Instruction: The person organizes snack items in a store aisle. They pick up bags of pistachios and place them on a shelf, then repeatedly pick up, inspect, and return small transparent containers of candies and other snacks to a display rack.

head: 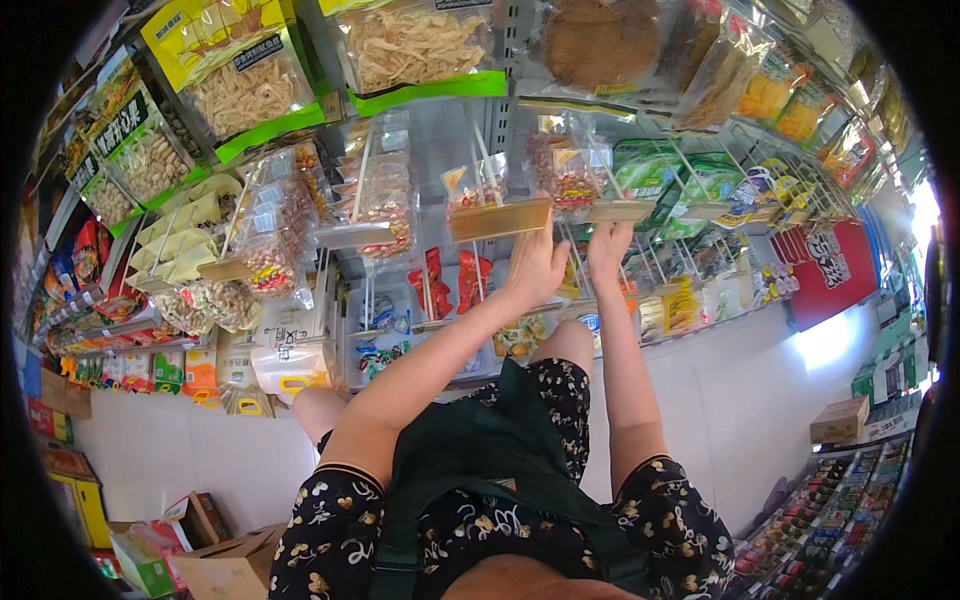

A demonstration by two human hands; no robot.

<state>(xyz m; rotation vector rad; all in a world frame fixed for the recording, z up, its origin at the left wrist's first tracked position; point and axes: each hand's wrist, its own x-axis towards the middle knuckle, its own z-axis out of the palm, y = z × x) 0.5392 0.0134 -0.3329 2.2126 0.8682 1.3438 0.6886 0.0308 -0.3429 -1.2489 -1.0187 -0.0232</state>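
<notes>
My left hand point(534, 262) reaches up to a shelf hook's wide price-label holder point(500, 220). Its fingertips are at the holder's right end and partly hidden, with the thumb apart. Close by on the right, my right hand point(607, 253) has its fingers up against the lower edge of another label holder point(621, 211). Whether either hand grips its holder cannot be made out. Behind the left holder hangs a small clear bag point(474, 182) on a metal hook. Clear packs of reddish-brown nuts point(568, 169) hang between the two holders, and green packets point(645, 169) hang beyond the right one.
Large bags of dried shreds point(420, 45) hang above. Packs of peanuts point(270, 225) hang to the left. Below are plastic bins point(379, 307) with wrapped snacks and red packets point(430, 285). A red panel point(832, 274) stands right; cardboard boxes point(229, 562) sit on the floor behind.
</notes>
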